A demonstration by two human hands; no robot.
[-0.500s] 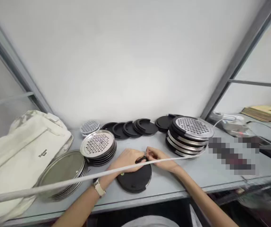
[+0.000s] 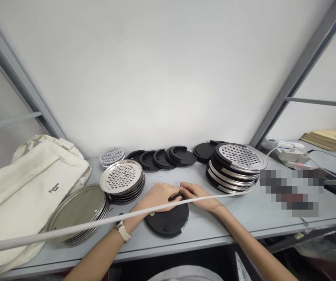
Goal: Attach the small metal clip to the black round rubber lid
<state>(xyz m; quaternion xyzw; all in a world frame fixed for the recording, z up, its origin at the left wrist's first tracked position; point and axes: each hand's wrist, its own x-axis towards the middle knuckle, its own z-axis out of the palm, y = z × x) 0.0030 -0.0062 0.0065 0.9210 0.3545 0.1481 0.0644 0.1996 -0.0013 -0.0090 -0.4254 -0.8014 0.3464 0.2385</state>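
Note:
A round black disc lies flat near the front edge of the grey table. My left hand, with a watch on its wrist, is closed over the disc's back left part, thumb and fingers on its rim. My right hand meets it at the disc's back edge, fingertips pinched together; what they hold, if anything, is too small to make out. A stack of perforated silver plates stands left of my hands. To their right is a taller stack of black discs and perforated silver plates.
Olive round plates and a cream cloth bag fill the left side. Black discs overlap along the wall. A white cord crosses the view before my hands. A white device sits right.
My right hand's fingers have straightened slightly and lie closer to the disc's back edge. The left hand stays on the disc. The view has shifted slightly.

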